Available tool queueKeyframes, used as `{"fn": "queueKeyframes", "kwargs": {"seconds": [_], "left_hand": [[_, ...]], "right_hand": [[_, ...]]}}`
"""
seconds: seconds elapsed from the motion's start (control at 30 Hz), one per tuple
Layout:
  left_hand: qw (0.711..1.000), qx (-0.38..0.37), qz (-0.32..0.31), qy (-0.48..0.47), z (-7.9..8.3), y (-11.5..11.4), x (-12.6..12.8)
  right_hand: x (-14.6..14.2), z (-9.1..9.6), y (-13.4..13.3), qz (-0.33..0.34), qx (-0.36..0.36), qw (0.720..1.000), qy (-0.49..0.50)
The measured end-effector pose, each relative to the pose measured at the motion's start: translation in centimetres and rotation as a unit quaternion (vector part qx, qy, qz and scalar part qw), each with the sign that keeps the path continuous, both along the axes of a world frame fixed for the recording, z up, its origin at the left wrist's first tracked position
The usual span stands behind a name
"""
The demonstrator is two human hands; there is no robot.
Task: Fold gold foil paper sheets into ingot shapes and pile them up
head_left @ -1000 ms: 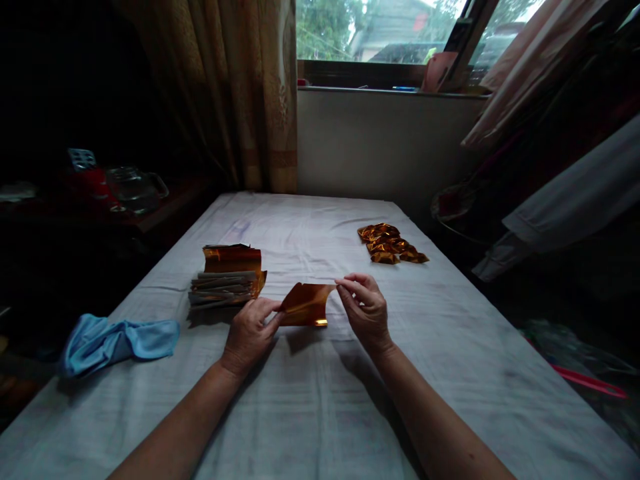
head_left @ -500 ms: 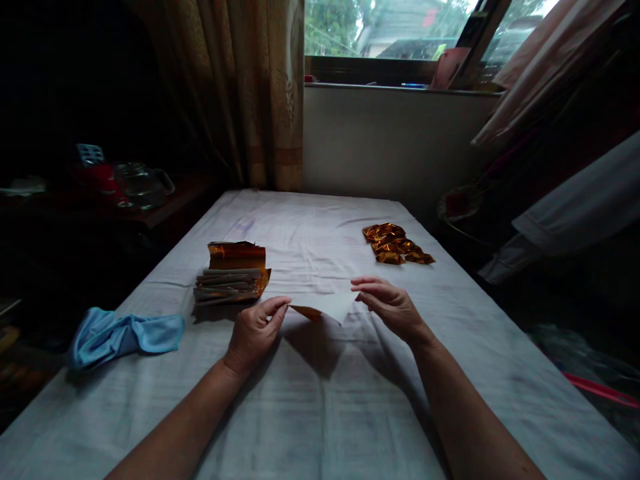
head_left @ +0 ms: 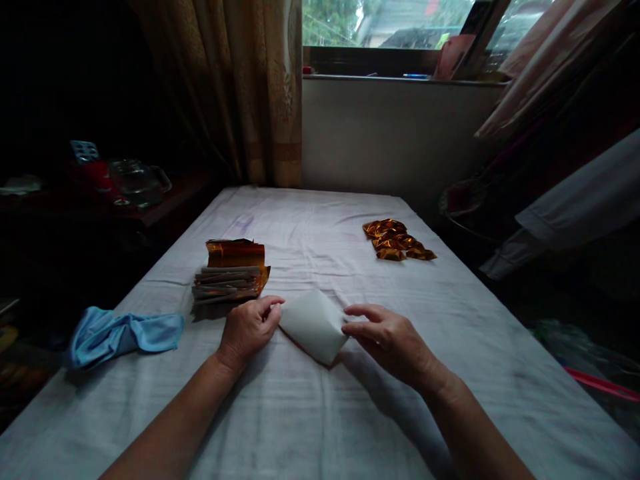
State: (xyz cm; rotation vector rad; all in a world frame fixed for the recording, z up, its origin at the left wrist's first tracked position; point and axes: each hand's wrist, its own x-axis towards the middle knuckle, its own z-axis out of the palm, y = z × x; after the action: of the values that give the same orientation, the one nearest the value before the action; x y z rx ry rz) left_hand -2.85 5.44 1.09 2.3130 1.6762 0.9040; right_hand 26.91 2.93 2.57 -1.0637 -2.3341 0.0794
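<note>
A sheet of foil paper (head_left: 315,325), pale side up, is stretched between my hands just over the white cloth, with one corner pointing toward me. My left hand (head_left: 251,328) pinches its left corner between thumb and forefinger. At the opposite corner, my right hand (head_left: 387,337) has thumb and fingers closed on the edge. Beyond my left hand stands a stack of gold foil sheets (head_left: 231,273), some with grey backs showing. Several folded gold foil pieces (head_left: 395,240) lie grouped at the far right of the table.
A light blue cloth item (head_left: 127,337) lies at the table's left edge. The bed-like table (head_left: 310,427) has a wrinkled white cover. A glass jug (head_left: 135,181) stands on a dark side table. Clothes (head_left: 575,193) hang at right; a curtain (head_left: 250,100) hangs behind.
The paper has tilted so its pale face shows as a diamond. My right hand has moved down and slightly left, closing on the right corner. The view has shifted slightly.
</note>
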Motion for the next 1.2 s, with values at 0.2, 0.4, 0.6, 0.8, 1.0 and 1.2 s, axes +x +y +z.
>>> {"fn": "queueKeyframes", "kwargs": {"seconds": [0.2,0.4,0.6,0.8,1.0,1.2], "left_hand": [[0.981,-0.002,-0.181,0.070,-0.5,-1.2,2.1],[0.955,-0.116,-0.226,0.156,-1.5,-2.3,3.6],[0.946,-0.124,-0.243,0.176,-1.2,-2.3,3.9],[0.938,-0.110,-0.293,0.147,-0.7,-2.1,4.0],[0.935,-0.103,-0.316,0.127,0.0,-1.7,3.3],[0.957,-0.077,-0.220,0.169,-0.9,-2.2,3.1]], "right_hand": [[-0.2,-0.7,-0.5,-0.006,0.007,1.000,-0.020],[0.6,-1.5,-0.3,0.004,-0.028,1.000,0.011],[1.2,-1.6,0.4,-0.006,-0.085,0.996,0.018],[-2.1,-1.5,3.2,0.030,-0.057,0.998,0.011],[-4.3,-2.9,3.9,-0.028,-0.113,0.987,-0.115],[-5.1,-3.2,1.6,-0.129,-0.092,0.979,-0.125]]}}
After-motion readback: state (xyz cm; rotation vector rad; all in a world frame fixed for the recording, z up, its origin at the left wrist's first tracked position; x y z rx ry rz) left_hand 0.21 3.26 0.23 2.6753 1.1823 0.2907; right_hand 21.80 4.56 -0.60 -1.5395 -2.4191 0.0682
